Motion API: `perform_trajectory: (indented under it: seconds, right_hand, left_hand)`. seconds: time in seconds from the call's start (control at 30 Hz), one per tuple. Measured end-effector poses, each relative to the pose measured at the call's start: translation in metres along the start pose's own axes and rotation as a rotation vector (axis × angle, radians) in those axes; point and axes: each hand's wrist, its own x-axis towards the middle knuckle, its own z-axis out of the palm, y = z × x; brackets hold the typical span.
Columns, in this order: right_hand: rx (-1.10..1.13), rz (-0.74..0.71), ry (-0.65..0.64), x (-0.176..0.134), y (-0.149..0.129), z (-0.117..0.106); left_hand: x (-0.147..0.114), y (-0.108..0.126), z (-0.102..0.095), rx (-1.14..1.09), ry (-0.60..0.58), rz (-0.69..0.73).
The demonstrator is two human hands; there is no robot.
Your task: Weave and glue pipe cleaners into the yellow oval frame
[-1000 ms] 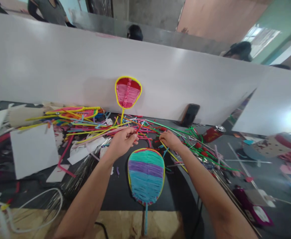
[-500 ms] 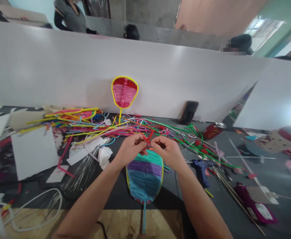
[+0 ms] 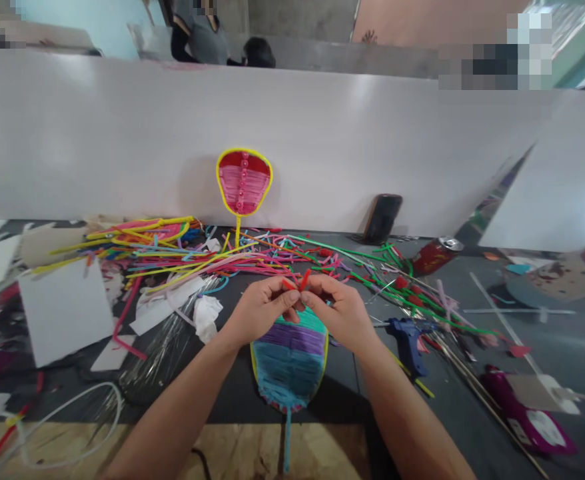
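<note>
Between my fingertips is a short red pipe cleaner, bent or crossed, its ends poking up. My left hand pinches it from the left, and my right hand pinches it from the right, the fingertips nearly meeting. Below them lies a fan-shaped piece wrapped in teal, purple and blue pipe cleaners, with a yellow edge and a blue stem; my hands cover part of its top. A pink and red fan with a yellow rim stands upright against the white board behind.
Loose pipe cleaners spread across the back of the table. A blue glue gun, a red can and a dark phone are on the right. White paper and crumpled tissue lie left. A white board walls the back.
My fingertips have closed in on the red pipe cleaner, and its crossed ends now show less. My right hand has drawn nearer my left. The view has shifted slightly.
</note>
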Motion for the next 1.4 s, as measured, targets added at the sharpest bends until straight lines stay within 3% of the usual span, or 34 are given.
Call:
perform_trajectory:
  seconds: [0.3,0.5,0.67,0.9,1.13,1.4]
  right_hand:
    - [-0.197,-0.417,0.078,-0.001,0.005,0.000]
    - [-0.260,-0.648,0.108,0.002,0.009,-0.003]
    - [-0.451,-0.793,0.103,0.002,0.010,-0.009]
    - [-0.553,-0.781,0.148,0.002,0.015,-0.015]
    - [-0.427,-0.774,0.143,0.005,0.014,-0.011]
    - [-0.290,-0.353,0.034,-0.001,0.011,-0.007]
  left_hand:
    - [-0.003,0.002,0.000,-0.176,0.024,-0.112]
    - [-0.006,0.005,0.002,-0.360,-0.010,-0.175]
    - [-0.005,0.002,0.004,-0.496,-0.037,-0.233]
    - [-0.006,0.005,0.004,-0.529,-0.034,-0.238]
    - [-0.008,0.007,0.005,-0.418,0.006,-0.209]
    - [-0.007,0.007,0.007,-0.256,0.015,-0.193]
